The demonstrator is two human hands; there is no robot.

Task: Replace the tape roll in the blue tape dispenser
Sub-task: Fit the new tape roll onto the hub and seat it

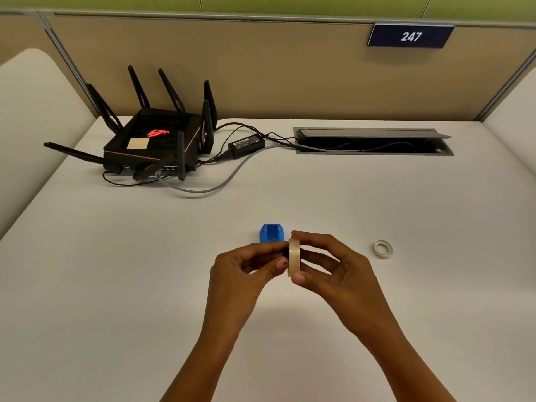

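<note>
The blue tape dispenser (271,233) stands on the white desk just behind my hands, its lower end hidden by my fingers. My right hand (327,265) pinches a full clear tape roll (293,257) edge-on between thumb and forefinger. My left hand (246,266) meets the roll from the left, fingertips closed on a small dark piece at the roll's centre, mostly hidden. A thin, nearly spent tape ring (383,248) lies flat on the desk to the right.
A black router (156,140) with several antennas sits at the back left, with a power brick (246,145) and cables trailing to an open cable tray (374,140). Beige partition walls enclose the desk (116,271).
</note>
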